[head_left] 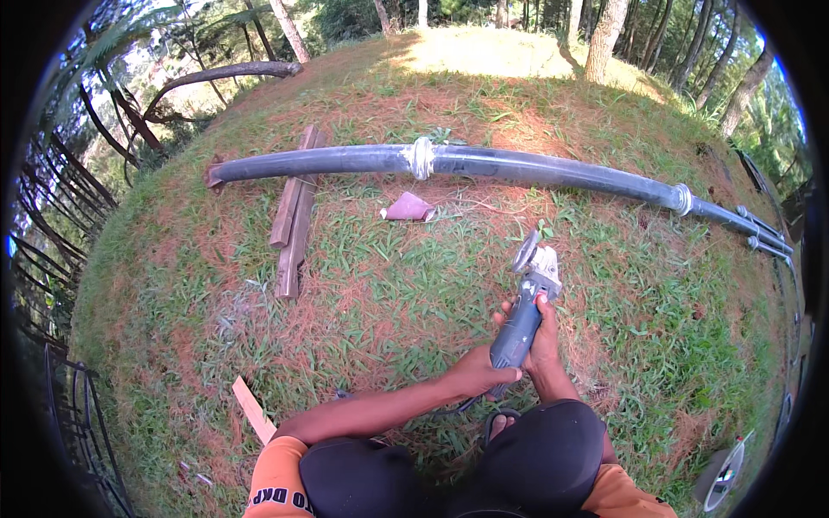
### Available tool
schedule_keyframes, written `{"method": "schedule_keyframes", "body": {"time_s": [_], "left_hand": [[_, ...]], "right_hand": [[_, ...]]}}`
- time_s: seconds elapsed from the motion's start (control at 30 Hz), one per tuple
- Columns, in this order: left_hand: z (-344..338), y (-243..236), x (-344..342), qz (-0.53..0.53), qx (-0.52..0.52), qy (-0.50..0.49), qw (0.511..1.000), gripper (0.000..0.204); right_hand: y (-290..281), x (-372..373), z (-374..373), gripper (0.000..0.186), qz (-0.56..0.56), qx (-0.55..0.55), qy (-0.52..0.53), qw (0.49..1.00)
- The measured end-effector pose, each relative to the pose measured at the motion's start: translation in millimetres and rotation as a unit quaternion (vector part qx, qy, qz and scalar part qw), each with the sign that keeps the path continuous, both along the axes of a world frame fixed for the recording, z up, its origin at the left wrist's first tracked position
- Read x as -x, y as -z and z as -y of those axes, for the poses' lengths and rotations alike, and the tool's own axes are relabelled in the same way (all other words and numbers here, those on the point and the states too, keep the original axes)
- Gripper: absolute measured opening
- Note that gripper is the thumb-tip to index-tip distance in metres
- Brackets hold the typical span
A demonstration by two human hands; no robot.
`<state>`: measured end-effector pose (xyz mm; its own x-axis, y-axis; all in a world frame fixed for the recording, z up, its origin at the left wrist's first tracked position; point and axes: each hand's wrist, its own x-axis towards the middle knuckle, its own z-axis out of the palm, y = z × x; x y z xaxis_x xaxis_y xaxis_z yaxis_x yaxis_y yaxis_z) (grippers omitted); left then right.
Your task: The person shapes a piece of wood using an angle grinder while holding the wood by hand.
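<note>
An angle grinder (516, 332) with a dark body and a pale metal head is in both my hands, its disc pointing away from me. My left hand (477, 371) is wrapped round the rear of the body, near the cord. Farther forward, my right hand (543, 345) grips the body from the right side, its thumb by a red part. Beyond the disc lies a long dark pipe (345, 159) with whitish joint rings, apart from the grinder. A curled purplish-brown sheet (408, 207) rests on the grass before the pipe.
Wooden beams (294, 216) prop the pipe's left part. A light wood strip (252, 410) lies near my left elbow. At the lower right stands a round container (724, 475). Thin metal rails (768, 237) run off right; trees (604, 43) stand behind.
</note>
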<state>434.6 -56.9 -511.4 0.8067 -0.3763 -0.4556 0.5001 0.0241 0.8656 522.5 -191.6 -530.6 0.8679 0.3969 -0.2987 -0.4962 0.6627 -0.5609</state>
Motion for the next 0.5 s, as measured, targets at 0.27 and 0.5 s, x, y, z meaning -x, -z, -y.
{"method": "schedule_keyframes", "body": {"time_s": [0.27,0.5], "left_hand": [[4.3,35.5,-14.2,0.082,-0.281,-0.026,0.956,0.059],[-40.8,6.5,-38.6,0.027,-0.377,0.037,0.925,0.079]], "right_hand": [[117.5,-2.2,-3.8,0.072,-0.106,0.025,-0.024,0.994],[98.6,-20.3,-55.2,0.079,-0.141,-0.054,-0.057,0.987]]}}
